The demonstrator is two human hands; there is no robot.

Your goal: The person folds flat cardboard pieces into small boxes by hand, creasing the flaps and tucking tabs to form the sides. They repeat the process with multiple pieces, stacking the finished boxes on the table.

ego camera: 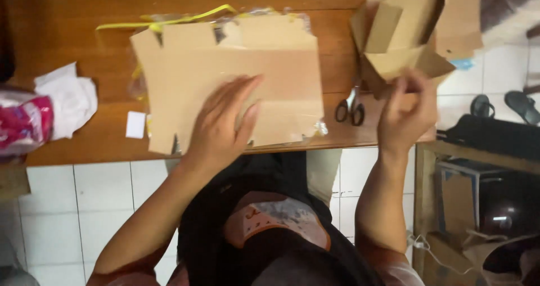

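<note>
A flat, die-cut brown cardboard sheet point(225, 72) lies on the wooden table point(67, 44), stacked over others in clear plastic. My left hand point(222, 123) rests palm-down on the sheet's near part, fingers spread. My right hand point(408, 109) is raised at the table's right end, fingers pinched on the lower edge of a partly folded cardboard box point(402, 33). Black-handled scissors point(350, 107) lie between the two hands.
A yellow strap point(169, 20) curls behind the sheets. A small white card point(135, 124) and white cloth point(67, 97) with a pink-patterned bag point(22, 125) sit at the left. White floor tiles, sandals point(503, 105) and a low shelf point(484, 156) lie to the right.
</note>
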